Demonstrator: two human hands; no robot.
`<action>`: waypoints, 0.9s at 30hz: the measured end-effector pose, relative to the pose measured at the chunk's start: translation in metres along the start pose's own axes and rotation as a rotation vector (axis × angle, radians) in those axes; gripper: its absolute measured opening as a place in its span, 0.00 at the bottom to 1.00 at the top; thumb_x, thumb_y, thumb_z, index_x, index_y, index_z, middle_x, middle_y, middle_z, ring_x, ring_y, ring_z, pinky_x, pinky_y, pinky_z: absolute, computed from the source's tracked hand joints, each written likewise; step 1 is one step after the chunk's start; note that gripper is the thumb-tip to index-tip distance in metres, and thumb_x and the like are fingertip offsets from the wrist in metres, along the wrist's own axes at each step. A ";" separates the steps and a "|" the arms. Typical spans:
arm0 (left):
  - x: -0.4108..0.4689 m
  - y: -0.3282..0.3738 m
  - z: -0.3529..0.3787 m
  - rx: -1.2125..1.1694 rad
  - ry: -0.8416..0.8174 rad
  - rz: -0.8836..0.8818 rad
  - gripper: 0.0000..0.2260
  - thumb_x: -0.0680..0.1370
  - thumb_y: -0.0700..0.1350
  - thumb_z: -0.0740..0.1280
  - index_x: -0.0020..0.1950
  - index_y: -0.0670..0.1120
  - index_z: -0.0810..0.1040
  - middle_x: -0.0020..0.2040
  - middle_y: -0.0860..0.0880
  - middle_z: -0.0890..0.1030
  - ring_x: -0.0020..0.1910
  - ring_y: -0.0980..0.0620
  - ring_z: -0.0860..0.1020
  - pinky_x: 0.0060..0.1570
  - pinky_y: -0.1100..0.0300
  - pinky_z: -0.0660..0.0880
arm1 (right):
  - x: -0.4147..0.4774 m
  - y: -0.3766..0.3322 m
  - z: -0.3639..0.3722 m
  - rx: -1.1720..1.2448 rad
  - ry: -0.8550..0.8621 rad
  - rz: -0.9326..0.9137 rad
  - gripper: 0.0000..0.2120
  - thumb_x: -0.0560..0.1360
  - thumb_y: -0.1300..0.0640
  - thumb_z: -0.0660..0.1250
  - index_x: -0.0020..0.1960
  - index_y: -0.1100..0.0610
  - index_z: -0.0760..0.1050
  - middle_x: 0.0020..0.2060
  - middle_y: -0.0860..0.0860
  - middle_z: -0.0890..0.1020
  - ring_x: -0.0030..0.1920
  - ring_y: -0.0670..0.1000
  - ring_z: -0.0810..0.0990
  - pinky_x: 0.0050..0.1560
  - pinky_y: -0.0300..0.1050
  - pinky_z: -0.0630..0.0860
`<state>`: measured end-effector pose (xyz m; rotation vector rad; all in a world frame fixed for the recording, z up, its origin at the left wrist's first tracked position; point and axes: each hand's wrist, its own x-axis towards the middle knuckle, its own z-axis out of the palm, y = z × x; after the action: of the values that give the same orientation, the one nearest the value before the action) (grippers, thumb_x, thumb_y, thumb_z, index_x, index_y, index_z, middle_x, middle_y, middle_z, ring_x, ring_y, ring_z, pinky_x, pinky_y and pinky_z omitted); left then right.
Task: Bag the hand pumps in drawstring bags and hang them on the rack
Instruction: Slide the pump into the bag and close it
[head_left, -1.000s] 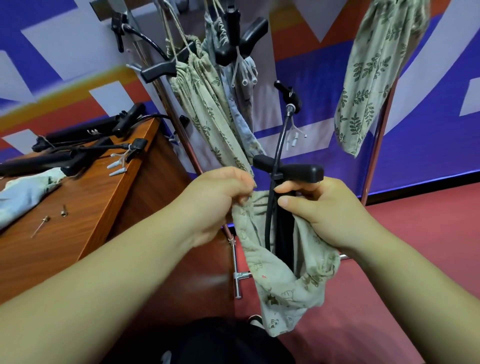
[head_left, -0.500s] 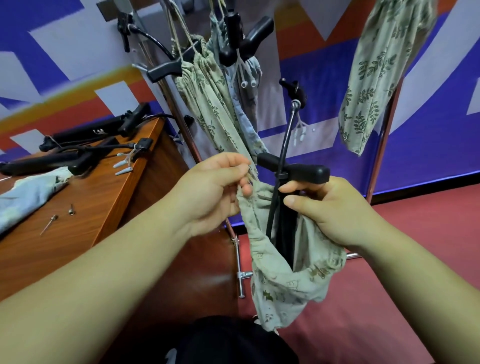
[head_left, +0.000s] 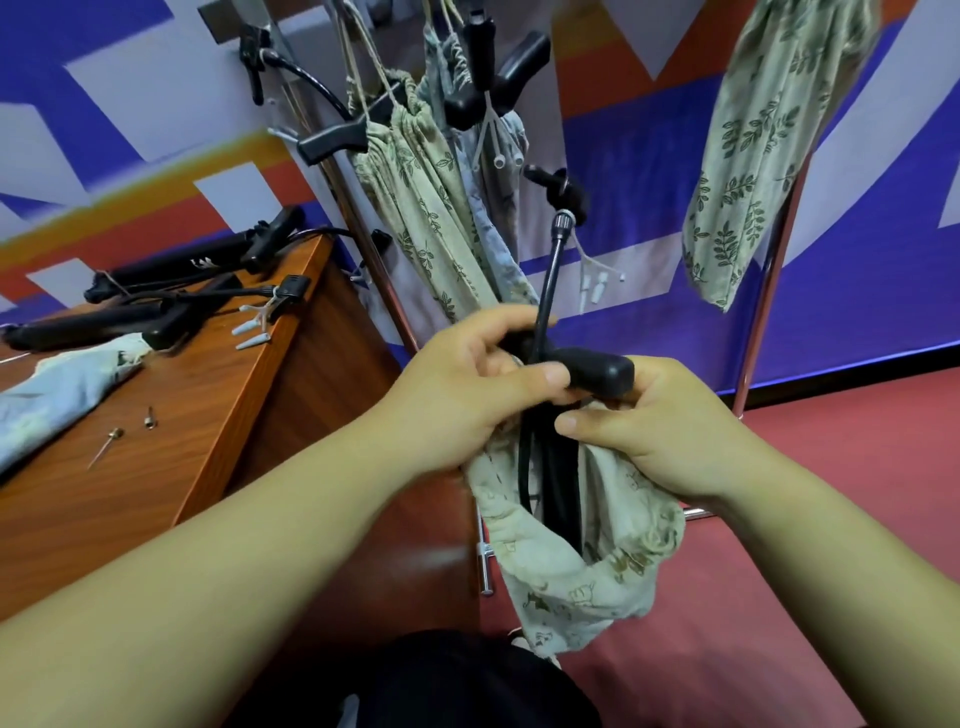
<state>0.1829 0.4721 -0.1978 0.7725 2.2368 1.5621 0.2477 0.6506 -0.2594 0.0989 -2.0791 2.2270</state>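
The pump (head_left: 597, 370) is held upright in mid-air in front of the rack (head_left: 759, 332). Its black barrel is sunk in the bag (head_left: 571, 577), while its T-handle and hose (head_left: 545, 291) stand out above the mouth. The pump looks rigid and weighty, with smooth plastic that could slip, so the handle, or the barrel just under it, seems the sure place to hold. The hose looks springy and will probably resist the closing mouth. The bag is thin, limp cloth that gives no support until its cord is drawn, so it is best taken at the hem. The left hand (head_left: 467, 400) has its fingers curled round the handle's left end by the hose. The right hand (head_left: 670, 436) pinches the bag's rim just below the handle. Behind, filled bags (head_left: 415, 208) hang on the rack. To the left, spare pumps (head_left: 130, 325) and a blue bag (head_left: 57, 395) lie on the counter (head_left: 208, 441).
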 end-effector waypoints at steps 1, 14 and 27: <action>0.000 0.001 -0.003 0.017 -0.067 -0.017 0.17 0.75 0.44 0.75 0.63 0.51 0.78 0.34 0.40 0.80 0.34 0.50 0.74 0.40 0.60 0.71 | 0.000 0.000 0.000 -0.001 -0.018 0.003 0.15 0.70 0.70 0.75 0.55 0.58 0.84 0.45 0.49 0.87 0.47 0.43 0.84 0.53 0.37 0.79; -0.003 -0.001 -0.006 0.388 -0.146 -0.061 0.06 0.80 0.47 0.69 0.55 0.50 0.74 0.24 0.51 0.77 0.23 0.54 0.73 0.30 0.63 0.71 | -0.003 0.009 0.002 0.011 -0.073 0.017 0.17 0.66 0.65 0.79 0.50 0.49 0.83 0.47 0.54 0.86 0.47 0.58 0.85 0.55 0.53 0.80; 0.005 -0.001 -0.024 0.299 0.142 -0.118 0.06 0.79 0.49 0.70 0.51 0.49 0.76 0.24 0.53 0.77 0.22 0.57 0.72 0.30 0.62 0.67 | -0.048 -0.020 -0.030 -0.514 -0.236 0.264 0.25 0.68 0.71 0.73 0.56 0.46 0.79 0.52 0.41 0.83 0.45 0.46 0.84 0.37 0.38 0.78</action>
<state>0.1653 0.4564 -0.1894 0.6066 2.6068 1.2809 0.2986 0.6804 -0.2473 0.0522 -2.8731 1.7881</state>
